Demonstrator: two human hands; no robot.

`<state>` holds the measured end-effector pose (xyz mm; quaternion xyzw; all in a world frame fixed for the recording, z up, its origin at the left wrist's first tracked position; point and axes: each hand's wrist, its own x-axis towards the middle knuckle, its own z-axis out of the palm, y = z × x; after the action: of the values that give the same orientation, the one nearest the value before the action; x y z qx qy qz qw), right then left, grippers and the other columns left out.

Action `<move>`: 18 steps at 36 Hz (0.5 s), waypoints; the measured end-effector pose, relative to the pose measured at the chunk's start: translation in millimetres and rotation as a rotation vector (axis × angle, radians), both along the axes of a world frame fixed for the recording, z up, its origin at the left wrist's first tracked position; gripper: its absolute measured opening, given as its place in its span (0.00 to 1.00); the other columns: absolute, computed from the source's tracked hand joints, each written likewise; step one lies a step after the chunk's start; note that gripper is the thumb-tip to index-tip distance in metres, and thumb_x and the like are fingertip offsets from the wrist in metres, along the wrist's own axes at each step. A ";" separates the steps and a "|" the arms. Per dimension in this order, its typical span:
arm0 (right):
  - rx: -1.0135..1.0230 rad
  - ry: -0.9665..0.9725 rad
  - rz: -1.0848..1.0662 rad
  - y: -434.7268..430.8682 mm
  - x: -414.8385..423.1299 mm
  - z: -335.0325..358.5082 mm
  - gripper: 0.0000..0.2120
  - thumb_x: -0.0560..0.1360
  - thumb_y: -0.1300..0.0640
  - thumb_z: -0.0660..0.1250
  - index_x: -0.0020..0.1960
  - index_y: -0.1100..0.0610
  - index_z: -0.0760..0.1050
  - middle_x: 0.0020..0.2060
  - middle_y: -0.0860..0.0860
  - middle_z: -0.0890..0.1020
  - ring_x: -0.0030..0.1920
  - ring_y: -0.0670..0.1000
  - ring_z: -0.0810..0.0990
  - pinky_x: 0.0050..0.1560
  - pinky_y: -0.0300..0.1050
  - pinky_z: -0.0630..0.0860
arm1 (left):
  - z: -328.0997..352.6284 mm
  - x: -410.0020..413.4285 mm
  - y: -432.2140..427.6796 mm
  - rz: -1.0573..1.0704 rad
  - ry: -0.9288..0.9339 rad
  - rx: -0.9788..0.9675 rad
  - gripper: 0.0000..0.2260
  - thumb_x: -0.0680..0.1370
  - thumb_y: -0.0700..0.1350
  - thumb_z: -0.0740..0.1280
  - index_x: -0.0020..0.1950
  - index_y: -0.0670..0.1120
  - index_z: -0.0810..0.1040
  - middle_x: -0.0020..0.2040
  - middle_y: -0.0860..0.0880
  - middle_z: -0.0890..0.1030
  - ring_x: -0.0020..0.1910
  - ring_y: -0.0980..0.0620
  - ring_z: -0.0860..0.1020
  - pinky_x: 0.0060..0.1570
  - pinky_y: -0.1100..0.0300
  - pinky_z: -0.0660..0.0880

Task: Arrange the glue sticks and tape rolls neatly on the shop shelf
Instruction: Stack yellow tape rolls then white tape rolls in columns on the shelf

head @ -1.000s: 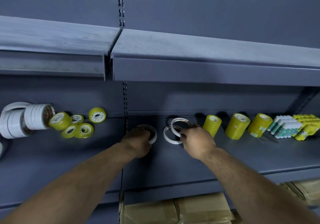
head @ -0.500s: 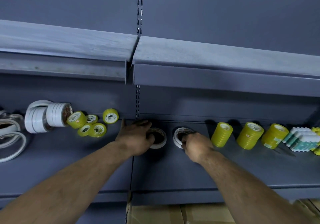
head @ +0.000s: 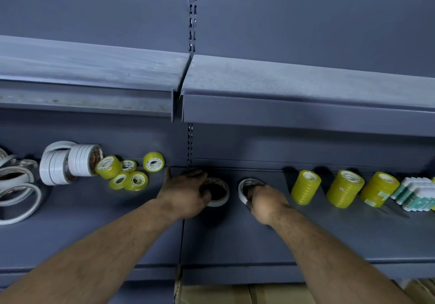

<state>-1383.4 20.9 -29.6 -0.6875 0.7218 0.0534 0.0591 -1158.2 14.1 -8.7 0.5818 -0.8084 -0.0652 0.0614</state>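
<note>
Two white tape rolls lie flat in the middle of the grey shelf point(head: 235, 237). My left hand point(head: 186, 193) grips the left white roll point(head: 220, 201) at its left side. My right hand point(head: 266, 200) pinches the near rim of the right white roll point(head: 246, 184). To the right stand three stacks of yellow tape rolls point(head: 306, 187), then a pack of white and green glue sticks point(head: 416, 193). Loose yellow rolls point(head: 128, 174) lie scattered at the left, next to large white rolls point(head: 70, 162).
An upper shelf point(head: 282, 84) overhangs the working shelf. Thin flat white rolls point(head: 18, 193) lie at the far left edge. Cardboard boxes point(head: 235, 294) sit below the shelf front. The shelf's near half shows bare grey metal.
Two rings under my right hand a second ago now look like one stack. My left hand slid back a little along its roll. The camera has turned left.
</note>
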 end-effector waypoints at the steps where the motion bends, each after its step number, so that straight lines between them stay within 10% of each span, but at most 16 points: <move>1: 0.010 0.002 -0.001 -0.5 0.6 0.0 0.15 0.79 0.57 0.65 0.65 0.51 0.75 0.61 0.53 0.81 0.59 0.57 0.80 0.45 0.43 0.71 | -0.7 0.3 -0.6 0.000 -0.001 -0.001 0.23 0.80 0.58 0.56 0.74 0.54 0.65 0.78 0.57 0.63 0.77 0.55 0.60 0.75 0.38 0.48; 18: 0.089 0.059 -0.060 -4.9 9.0 0.5 0.21 0.78 0.59 0.68 0.70 0.55 0.73 0.67 0.54 0.78 0.66 0.57 0.77 0.60 0.48 0.76 | -11.0 2.3 -6.4 -0.029 0.048 0.007 0.19 0.78 0.57 0.60 0.69 0.58 0.70 0.70 0.57 0.72 0.71 0.52 0.67 0.75 0.40 0.50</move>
<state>-1374.4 16.0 -29.1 -0.6605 0.7403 0.1038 0.0700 -1156.0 7.7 -19.7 0.5687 -0.8147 -0.0827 0.0778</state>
